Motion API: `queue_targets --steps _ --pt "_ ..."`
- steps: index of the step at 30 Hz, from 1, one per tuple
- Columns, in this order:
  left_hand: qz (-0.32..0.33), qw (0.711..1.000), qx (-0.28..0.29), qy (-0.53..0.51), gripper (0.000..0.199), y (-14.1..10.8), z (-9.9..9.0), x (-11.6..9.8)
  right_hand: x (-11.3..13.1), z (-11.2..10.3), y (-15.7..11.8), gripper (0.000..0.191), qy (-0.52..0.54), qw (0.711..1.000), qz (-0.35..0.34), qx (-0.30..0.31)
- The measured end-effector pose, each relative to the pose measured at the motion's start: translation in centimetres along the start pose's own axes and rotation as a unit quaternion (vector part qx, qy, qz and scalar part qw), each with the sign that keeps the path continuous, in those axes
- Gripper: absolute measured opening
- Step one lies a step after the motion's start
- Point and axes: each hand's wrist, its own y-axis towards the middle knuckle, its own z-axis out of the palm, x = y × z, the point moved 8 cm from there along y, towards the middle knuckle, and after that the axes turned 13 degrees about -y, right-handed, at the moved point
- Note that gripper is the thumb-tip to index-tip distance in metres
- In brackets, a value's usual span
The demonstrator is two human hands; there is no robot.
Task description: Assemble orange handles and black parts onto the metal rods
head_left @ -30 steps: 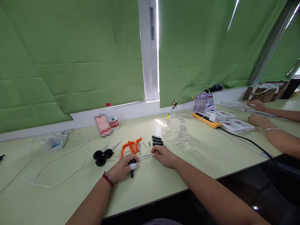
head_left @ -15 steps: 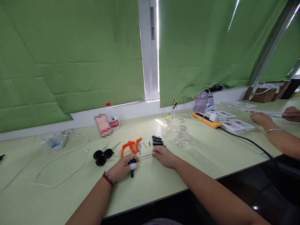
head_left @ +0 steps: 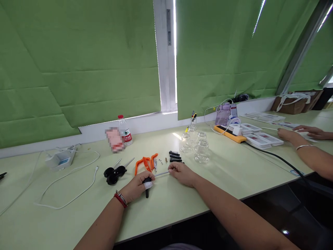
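The left forearm (head_left: 100,224) slanted up from the lower edge to a wrist ringed by bracelets (head_left: 120,199), and the left hand (head_left: 137,185) was curled in a grip, palm down, with a white wrap (head_left: 148,185) on its thumb. The right forearm (head_left: 234,209) reached in from the lower right, the right hand (head_left: 182,174) level, thumb and fingers (head_left: 172,166) pinched together, facing the left hand but apart from it.

The handle (head_left: 147,193) in my left hand (head_left: 137,185) is black, its rod (head_left: 161,173) silver. My thumb tape (head_left: 148,185) is white, my wristband (head_left: 120,201) red. The plastic pieces (head_left: 146,164) are bright orange (they shout against my pale green table (head_left: 52,229)). The blinds (head_left: 104,52) are plain green, the jug (head_left: 222,115) lilac, the bottle cap (head_left: 120,117) red.
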Motion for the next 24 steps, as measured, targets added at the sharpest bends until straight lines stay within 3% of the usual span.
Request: queue_targets --steps 6,24 --pt "0.001 1.0 0.0 0.001 0.018 -0.04 0.02 0.08 -0.02 0.15 -0.08 0.009 -0.013 1.0 -0.009 0.009" --pt "-0.003 1.0 0.0 0.015 0.017 -0.05 -0.02 -0.36 0.07 -0.03 0.2 0.032 -0.035 0.999 -0.017 -0.004"
